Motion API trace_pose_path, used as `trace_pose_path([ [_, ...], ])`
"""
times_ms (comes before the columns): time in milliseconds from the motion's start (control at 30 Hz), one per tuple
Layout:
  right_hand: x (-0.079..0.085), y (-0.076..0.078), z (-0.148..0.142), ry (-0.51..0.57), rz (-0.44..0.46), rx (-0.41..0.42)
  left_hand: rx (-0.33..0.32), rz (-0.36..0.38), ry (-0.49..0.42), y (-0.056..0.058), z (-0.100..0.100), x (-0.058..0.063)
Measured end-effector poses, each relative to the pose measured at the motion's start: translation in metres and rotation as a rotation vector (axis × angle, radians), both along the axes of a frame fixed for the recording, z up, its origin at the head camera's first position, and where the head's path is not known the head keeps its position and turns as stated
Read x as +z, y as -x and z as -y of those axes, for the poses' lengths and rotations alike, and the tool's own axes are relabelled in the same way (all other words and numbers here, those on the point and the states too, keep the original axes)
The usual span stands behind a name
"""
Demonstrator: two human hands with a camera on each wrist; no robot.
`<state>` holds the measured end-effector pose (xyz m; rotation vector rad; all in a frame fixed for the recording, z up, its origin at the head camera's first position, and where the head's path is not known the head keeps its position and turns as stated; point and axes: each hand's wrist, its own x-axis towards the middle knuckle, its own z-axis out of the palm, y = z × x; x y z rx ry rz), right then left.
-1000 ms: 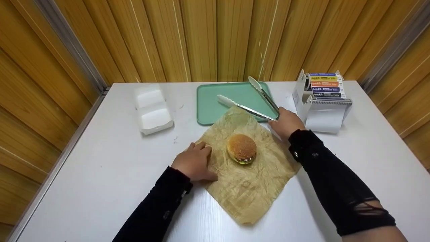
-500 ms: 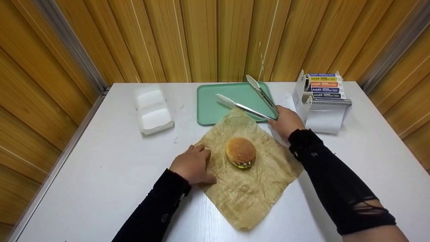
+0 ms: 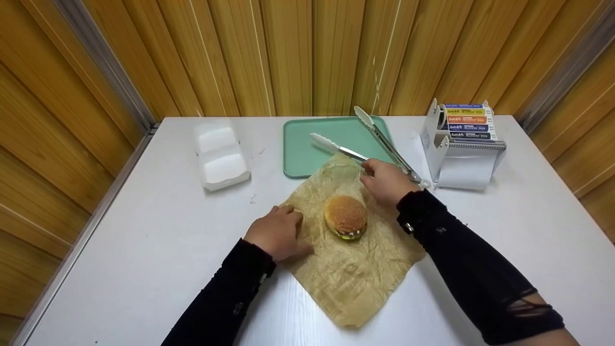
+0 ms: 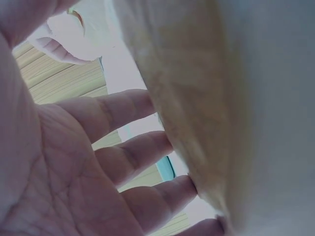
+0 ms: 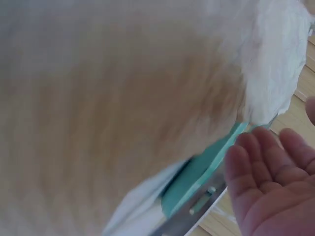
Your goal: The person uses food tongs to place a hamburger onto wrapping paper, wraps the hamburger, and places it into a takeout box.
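Observation:
A sesame-bun burger (image 3: 346, 216) sits on a crumpled sheet of brown wrapping paper (image 3: 355, 283) in the head view. My left hand (image 3: 276, 233) rests at the paper's left edge; in the left wrist view its spread fingers (image 4: 133, 152) meet the paper. My right hand (image 3: 388, 182) is over the paper's far right edge, covering part of one arm of the metal tongs (image 3: 388, 146). Loosely bent fingers (image 5: 268, 152) with nothing between them show in the right wrist view. The tongs lie spread across the green tray (image 3: 300, 149), hinge end on the table.
An opened white takeaway box (image 3: 223, 168) stands at the back left of the white table (image 3: 158, 230). At the back right is a white label dispenser (image 3: 463, 168) with colourful rolls or boxes on top. Wood-patterned panels (image 3: 288, 57) rise behind the table.
My right hand has let go of the tongs and moved left to the paper's edge, so the hinge end now shows. The left hand has stayed at the paper.

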<state>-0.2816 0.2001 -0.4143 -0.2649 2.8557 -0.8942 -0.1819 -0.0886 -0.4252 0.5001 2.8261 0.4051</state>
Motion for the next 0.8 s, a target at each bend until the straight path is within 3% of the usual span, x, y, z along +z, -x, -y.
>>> trace_pose_path([
  [167,-0.0015,0.0023,0.0036,-0.013,0.045,-0.002,-0.001,-0.01,-0.01,0.0008,-0.001,-0.0019],
  [567,-0.0052,0.0064,0.006,0.135,-0.01,-0.06,0.008,-0.027,-0.007,0.0016,-0.0048,-0.0026],
  [800,-0.0055,0.0074,0.0058,0.163,-0.068,-0.062,0.011,-0.036,0.002,0.0019,-0.0058,-0.0031],
])
